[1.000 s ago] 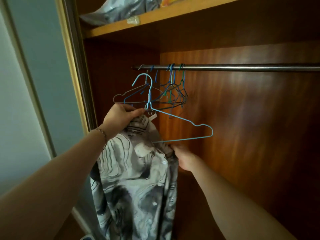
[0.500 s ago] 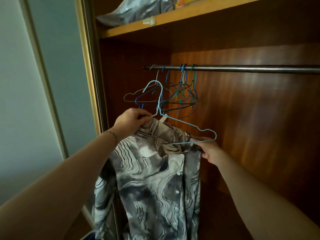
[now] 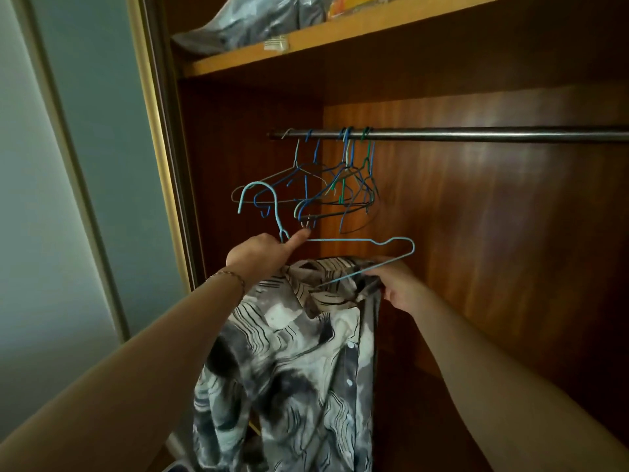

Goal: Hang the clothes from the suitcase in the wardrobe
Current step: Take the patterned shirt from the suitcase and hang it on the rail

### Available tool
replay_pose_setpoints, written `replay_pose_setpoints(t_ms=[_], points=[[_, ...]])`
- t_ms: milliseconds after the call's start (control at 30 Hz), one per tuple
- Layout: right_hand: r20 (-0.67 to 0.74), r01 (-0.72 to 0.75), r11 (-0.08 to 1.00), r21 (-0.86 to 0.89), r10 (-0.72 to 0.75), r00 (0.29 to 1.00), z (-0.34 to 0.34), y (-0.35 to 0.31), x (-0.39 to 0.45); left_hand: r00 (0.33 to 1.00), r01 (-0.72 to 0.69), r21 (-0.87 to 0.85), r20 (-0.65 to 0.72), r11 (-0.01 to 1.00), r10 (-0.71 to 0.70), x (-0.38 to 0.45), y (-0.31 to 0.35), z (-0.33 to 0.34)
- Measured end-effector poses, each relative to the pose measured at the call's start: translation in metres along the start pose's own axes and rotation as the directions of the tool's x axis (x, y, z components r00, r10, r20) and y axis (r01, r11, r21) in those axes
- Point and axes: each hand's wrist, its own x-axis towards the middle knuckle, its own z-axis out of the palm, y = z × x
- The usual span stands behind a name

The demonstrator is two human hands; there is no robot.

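A grey, white and black patterned shirt (image 3: pixel 292 362) hangs in front of the open wardrobe, below the metal rail (image 3: pixel 476 135). A light blue wire hanger (image 3: pixel 357 240) sits at its collar, hook up and to the left, its right end still outside the fabric. My left hand (image 3: pixel 262 255) grips the hanger's neck together with the collar, forefinger stretched along the wire. My right hand (image 3: pixel 396 284) holds the shirt's right shoulder and the hanger's lower wire. The hanger's hook is well below the rail, not on it.
Several empty wire hangers (image 3: pixel 326 189) bunch at the rail's left end. A wooden shelf (image 3: pixel 306 42) above carries a grey plastic bag (image 3: pixel 245 27). The sliding door frame (image 3: pixel 160 131) stands at left. The rail's right stretch is bare against the wooden back panel (image 3: pixel 493 233).
The hanger has tipped from slanted to nearly level, and my right hand has pulled the shirt's shoulder up toward its right end. The view has shifted right.
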Motion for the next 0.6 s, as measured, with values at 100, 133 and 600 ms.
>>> replay_pose_setpoints(t_ms=[100, 133, 600], points=[[0.004, 0.042, 0.999, -0.011, -0.042, 0.999, 0.001, -0.002, -0.001, 0.998, 0.058, -0.165, -0.006, 0.985, -0.059, 0.002, 0.001, 0.002], [-0.003, 0.057, 0.998, -0.016, -0.057, 0.998, 0.0, -0.002, -0.001, 0.991, 0.128, -0.32, -0.004, 0.939, -0.136, 0.004, -0.001, 0.004], [-0.129, 0.063, 0.996, -0.057, -0.07, 0.989, -0.018, -0.006, -0.002, 0.987, 0.041, -0.817, 0.122, 0.575, 0.104, 0.006, -0.029, 0.005]])
